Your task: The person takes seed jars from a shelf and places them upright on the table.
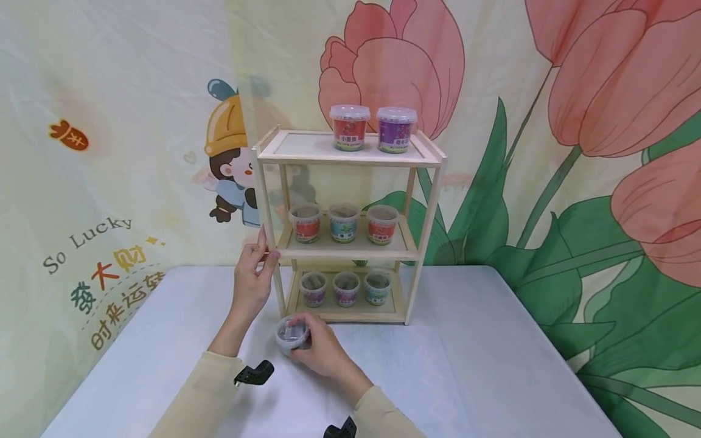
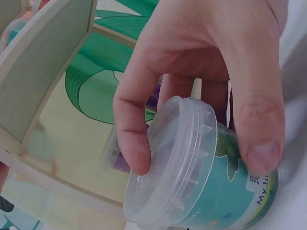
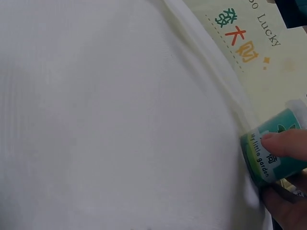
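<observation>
In the head view my left hand [image 1: 252, 280] holds the left front post [image 1: 268, 234] of a small wooden shelf, thumb across its front. My right hand [image 1: 323, 350] grips a lidded plastic tub [image 1: 286, 340] low over the table, just before the shelf's bottom left corner. The left wrist view shows that tub [image 2: 206, 191] close up: clear lid, teal label with a leaf, fingers over the lid's rim and thumb on the side. At the right edge of the right wrist view, the thumb [image 3: 288, 143] presses the tub's label [image 3: 261, 153], which reads "My little garden".
The wooden shelf [image 1: 350, 161] has three tiers. A red tub [image 1: 349, 129] and a purple tub [image 1: 396, 131] stand on top; three tubs [image 1: 344, 225] are on the middle tier and three [image 1: 346, 291] on the bottom. A white cloth [image 1: 465, 365] covers the table; a printed curtain hangs behind.
</observation>
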Demonstrator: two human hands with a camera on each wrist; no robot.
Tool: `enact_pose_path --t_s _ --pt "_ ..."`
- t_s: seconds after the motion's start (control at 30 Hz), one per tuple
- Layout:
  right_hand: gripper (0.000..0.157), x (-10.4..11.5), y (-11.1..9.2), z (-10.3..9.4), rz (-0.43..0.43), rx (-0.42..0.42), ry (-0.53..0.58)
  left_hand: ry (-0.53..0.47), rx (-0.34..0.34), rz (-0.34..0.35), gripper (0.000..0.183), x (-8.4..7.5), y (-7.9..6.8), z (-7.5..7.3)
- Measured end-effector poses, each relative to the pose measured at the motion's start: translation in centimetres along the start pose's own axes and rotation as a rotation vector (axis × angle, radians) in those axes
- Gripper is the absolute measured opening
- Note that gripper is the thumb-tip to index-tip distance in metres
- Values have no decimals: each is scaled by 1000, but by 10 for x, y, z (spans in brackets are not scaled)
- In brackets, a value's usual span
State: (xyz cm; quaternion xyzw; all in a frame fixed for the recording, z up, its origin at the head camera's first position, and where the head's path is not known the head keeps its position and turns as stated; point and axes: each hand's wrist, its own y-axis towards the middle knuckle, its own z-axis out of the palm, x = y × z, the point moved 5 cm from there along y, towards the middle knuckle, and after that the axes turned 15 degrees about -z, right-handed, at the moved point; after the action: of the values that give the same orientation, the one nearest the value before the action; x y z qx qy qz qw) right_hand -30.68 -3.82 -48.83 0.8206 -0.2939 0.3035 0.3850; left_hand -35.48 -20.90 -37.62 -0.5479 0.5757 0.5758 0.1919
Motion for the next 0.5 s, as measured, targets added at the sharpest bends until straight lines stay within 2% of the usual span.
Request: enact_pose_path --t_s 0.1,0.27,0.33,0.5 --pt "58 3 1 -6 -16 67 5 1 2 -3 60 -1 0 -1" --pt "61 14 6 -20 -109 213 -65 -4 3 -4 60 -1 -1 -1" --pt "62 19 8 -30 -111 253 -87 -8 4 1 60 -1 0 -1" --pt "60 44 17 -67 -89 269 -94 -19 7 13 60 -2 -1 -1"
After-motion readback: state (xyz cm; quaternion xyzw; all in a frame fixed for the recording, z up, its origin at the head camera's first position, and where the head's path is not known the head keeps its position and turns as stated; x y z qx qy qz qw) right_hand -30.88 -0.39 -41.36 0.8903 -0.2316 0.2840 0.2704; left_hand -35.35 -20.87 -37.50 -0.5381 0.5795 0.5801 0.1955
